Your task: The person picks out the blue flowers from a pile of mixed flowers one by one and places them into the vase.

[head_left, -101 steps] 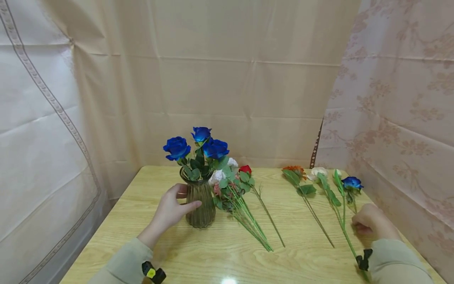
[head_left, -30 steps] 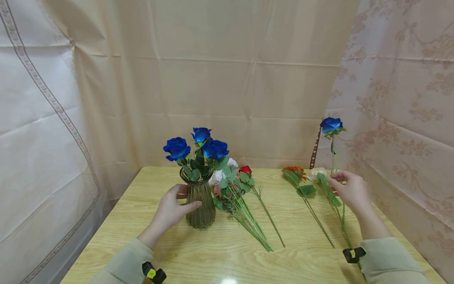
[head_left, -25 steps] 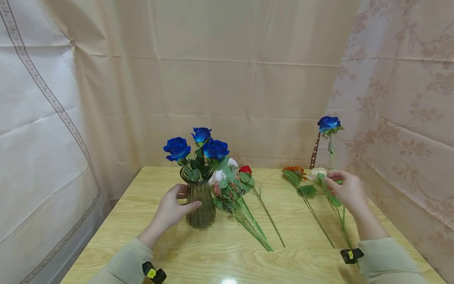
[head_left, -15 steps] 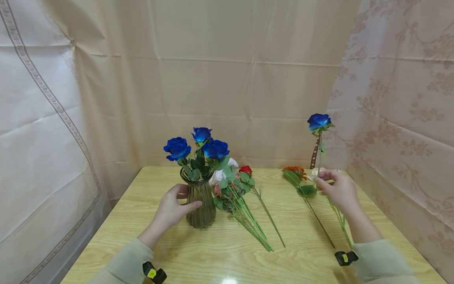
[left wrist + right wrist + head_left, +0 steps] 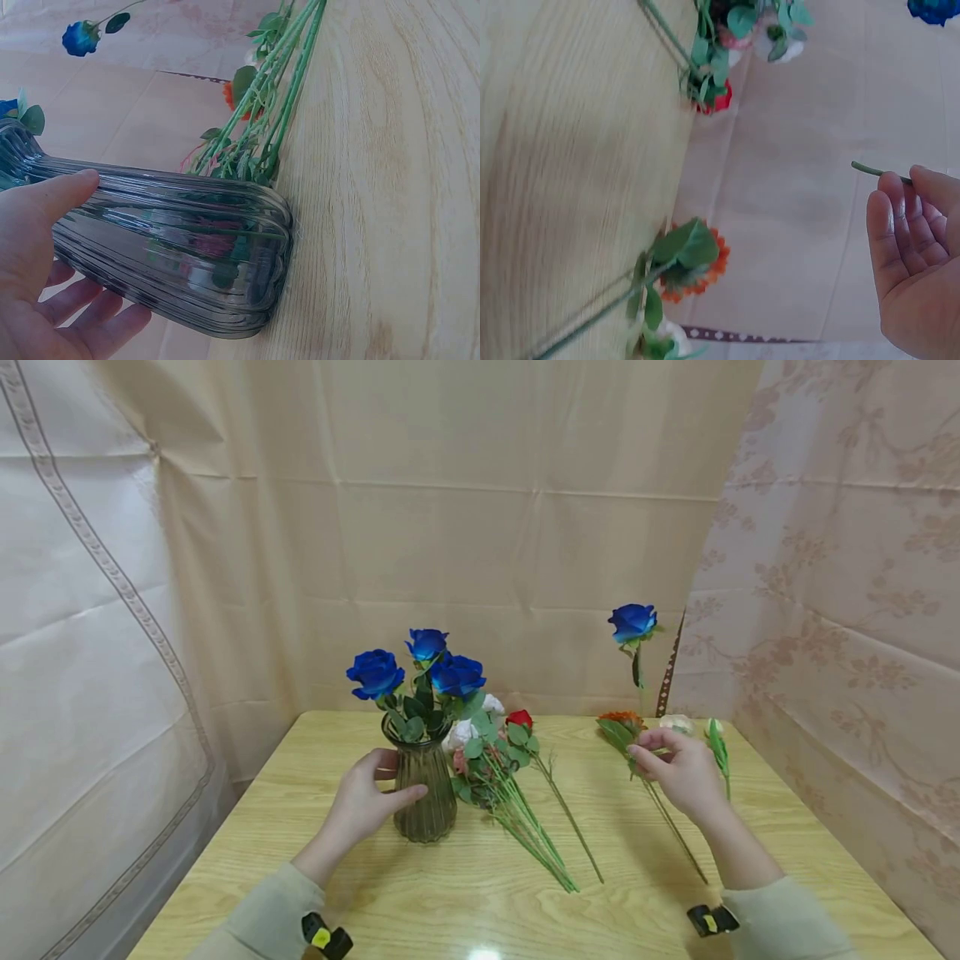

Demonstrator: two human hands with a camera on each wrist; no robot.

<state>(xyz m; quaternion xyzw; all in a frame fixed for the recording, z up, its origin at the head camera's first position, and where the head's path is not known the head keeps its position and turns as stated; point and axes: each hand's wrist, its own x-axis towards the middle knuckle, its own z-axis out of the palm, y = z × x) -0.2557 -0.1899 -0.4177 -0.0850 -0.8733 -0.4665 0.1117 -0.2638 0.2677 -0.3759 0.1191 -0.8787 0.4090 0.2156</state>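
Observation:
My left hand [image 5: 366, 803] grips a ribbed, smoky glass vase [image 5: 426, 802] standing upright on the table, thumb on one side and fingers round the other. Blue roses [image 5: 375, 674] stand in its mouth. To the right, clear of the tabletop, my right hand [image 5: 678, 774] pinches the stem of another blue rose [image 5: 632, 622] between thumb and fingertips, bloom up. That stem's cut end [image 5: 865, 169] pokes out past the fingertips in the right wrist view. Through the vase wall [image 5: 172, 187], the left wrist view shows stems and blurred flowers behind it.
Beside the vase lie a bunch of green-stemmed white and pink flowers [image 5: 517, 818] and a red rose [image 5: 519, 719]. An orange flower [image 5: 621, 718], a white flower [image 5: 677, 722] and a white bud [image 5: 717, 735] lie at the right on the wooden table [image 5: 420, 902]. Curtains hang behind.
My right hand has picked up the blue rose from the table's right side, raised it upright and carried it left. My left hand stays on the vase.

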